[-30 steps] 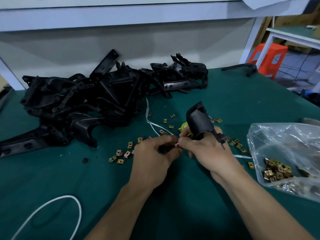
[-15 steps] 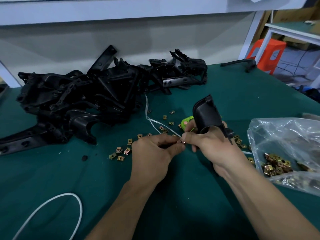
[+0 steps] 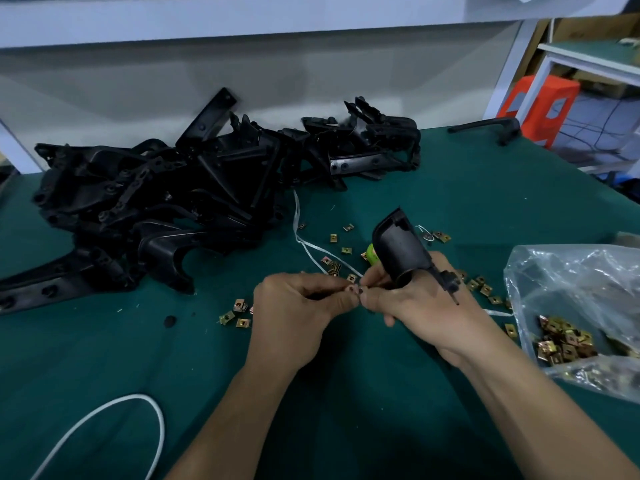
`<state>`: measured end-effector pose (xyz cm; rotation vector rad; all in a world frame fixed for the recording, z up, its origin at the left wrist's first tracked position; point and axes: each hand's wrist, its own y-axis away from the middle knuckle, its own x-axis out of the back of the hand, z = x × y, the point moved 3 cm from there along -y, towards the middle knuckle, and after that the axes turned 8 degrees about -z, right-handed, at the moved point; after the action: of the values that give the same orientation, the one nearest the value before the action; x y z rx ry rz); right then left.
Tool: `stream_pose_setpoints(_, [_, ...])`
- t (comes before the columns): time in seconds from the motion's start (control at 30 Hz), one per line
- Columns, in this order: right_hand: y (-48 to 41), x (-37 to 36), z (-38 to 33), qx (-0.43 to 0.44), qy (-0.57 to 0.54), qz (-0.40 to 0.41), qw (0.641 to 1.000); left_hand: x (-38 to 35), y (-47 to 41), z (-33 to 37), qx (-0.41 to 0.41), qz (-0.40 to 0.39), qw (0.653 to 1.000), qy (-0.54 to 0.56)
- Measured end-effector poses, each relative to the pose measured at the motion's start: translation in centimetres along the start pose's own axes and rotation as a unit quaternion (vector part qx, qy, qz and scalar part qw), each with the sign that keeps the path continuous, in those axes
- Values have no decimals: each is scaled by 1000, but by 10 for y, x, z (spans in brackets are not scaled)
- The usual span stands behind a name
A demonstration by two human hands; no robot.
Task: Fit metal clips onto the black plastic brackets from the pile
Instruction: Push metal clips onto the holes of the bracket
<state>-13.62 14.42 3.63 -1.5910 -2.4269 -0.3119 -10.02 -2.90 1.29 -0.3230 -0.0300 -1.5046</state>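
A: Lower and a little further left than 0.5 s ago: bracket (image 3: pixel 398 251) in the right hand (image 3: pixel 426 306). Fingertips of both hands down a touch as well.

B: Grip on that bracket?

A: Right hand curled round its narrow lower part. Wide cupped end up, tilted toward the far side; thin stalk sticking out to the right over the knuckles.

B: And the left hand (image 3: pixel 294 313)?

A: Curled, thumb and forefinger pinching 1 small clip (image 3: pixel 356 289), tip to tip against the right thumb and forefinger. Clip mostly hidden; cannot tell whether on the bracket or not.

B: Where on the table (image 3: pixel 485 188)?

A: Both hands just above the green top, near the middle. Pile (image 3: pixel 156 202) of black brackets well apart at far left, spreading toward the back centre. Loose clips (image 3: pixel 239 313) scattered between pile and hands, a small cluster just beside the left hand.

B: Anything else?

A: Clear bag (image 3: pixel 571 271) with more clips at right, near the right forearm. White strap (image 3: pixel 295 220) running from the pile toward the hands. White cord (image 3: pixel 138 396) looped at front left. Something green (image 3: pixel 370 254) just behind the bracket. 1 black handle-shaped part (image 3: pixel 485 128) alone at far right.
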Motion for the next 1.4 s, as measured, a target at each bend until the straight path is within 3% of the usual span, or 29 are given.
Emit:
stream_pose_setpoints(0.13, [-2, 5, 2, 2, 13, 65, 998, 9, -2, -3, 22, 67, 997, 28])
stream_pose_setpoints(0.2, [-2, 7, 3, 5, 142, 93, 985, 12, -2, -4, 34, 81, 995, 55])
stream_pose_setpoints(0.27, [-1, 5, 5, -34, 334, 60, 940, 14, -1, -3, 33, 92, 994, 55])
stream_pose_setpoints(0.33, [-1, 1, 7, -54, 420, 48, 905, 17, 2, -1, 34, 100, 993, 46])
stream_pose_setpoints(0.53, [-9, -15, -5, 26, 465, 89, 880, 32, 10, 9, 53, 90, 994, 45])
stream_pose_setpoints(0.73, [-26, -41, -4, 38, 524, 136, 840, 42, 31, -5, 65, 84, 994, 18])
stream_pose_setpoints(1.4, [-12, -39, -9, 38, 522, 84, 848, 31, 32, 0, 54, 65, 991, 100])
